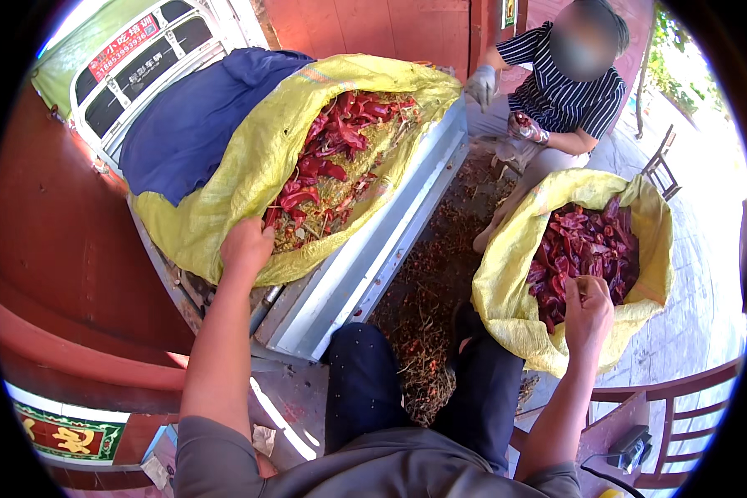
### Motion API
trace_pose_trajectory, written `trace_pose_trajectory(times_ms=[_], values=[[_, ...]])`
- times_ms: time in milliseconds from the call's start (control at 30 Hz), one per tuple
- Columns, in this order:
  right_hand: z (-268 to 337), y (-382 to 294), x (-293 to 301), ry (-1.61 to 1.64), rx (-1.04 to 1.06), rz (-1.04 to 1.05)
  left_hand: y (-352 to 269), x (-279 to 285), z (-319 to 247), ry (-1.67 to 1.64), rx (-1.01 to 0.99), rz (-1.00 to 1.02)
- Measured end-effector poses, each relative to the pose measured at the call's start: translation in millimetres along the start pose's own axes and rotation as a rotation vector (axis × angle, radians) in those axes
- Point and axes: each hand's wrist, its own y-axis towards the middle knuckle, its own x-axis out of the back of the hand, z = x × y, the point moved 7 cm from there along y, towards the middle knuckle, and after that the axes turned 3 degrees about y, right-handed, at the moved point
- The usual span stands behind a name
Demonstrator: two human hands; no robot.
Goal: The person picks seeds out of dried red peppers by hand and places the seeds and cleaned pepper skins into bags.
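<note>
My left hand (247, 246) is at the near rim of a large yellow woven sack (224, 205), its fingers curled beside dried red chili peppers (299, 193). Whether it grips a pepper is hidden by the hand itself. Stems, seeds and yellowish bits lie around those peppers. On the right, my right hand (588, 308) hovers over or touches the darker dried chilies (582, 249) in a second yellow woven sack (501, 274) with a rolled-down rim. Its thumb and fingers are drawn together; I cannot see whether anything is between them.
The left sack lies on a metal truck bed (373, 243), with dark blue cloth (193, 124) over it. Across from me sits a person (566, 93) wearing gloves and holding chilies. Stems and scraps (429, 348) litter the ground between my legs. A wooden chair (666, 398) stands at right.
</note>
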Motion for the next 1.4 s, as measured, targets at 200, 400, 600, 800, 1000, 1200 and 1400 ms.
trace_pose_trajectory(times_ms=[200, 400, 600, 800, 1000, 1200, 1400], values=[[41.0, -11.3, -2.0, 0.238, 0.193, -0.024, -50.4, 36.8, 10.4, -0.164, -0.045, -0.08], [166.6, -76.3, -87.8, 0.697, 0.33, 0.555, -125.9, 39.8, 1.4, -0.383, -0.039, -0.228], [236.9, -97.9, -158.5, 0.824, 0.247, 0.852, -140.4, 40.8, -4.6, -0.574, -0.028, -0.281], [265.9, -119.0, -178.6, 1.122, 0.121, 0.936, -205.8, 34.3, -65.9, -0.714, -0.359, -0.225], [248.3, -125.5, -152.6, 0.952, 0.357, 1.048, -182.8, 17.7, -48.7, -1.341, -0.235, 0.094], [239.5, -130.4, -132.1, 0.941, 0.474, 1.004, -189.9, 32.2, -71.5, -1.074, -0.513, 0.05], [231.3, -129.8, -135.4, 0.795, 0.593, 1.013, -211.0, 36.7, -91.4, -0.807, -0.665, -0.173]])
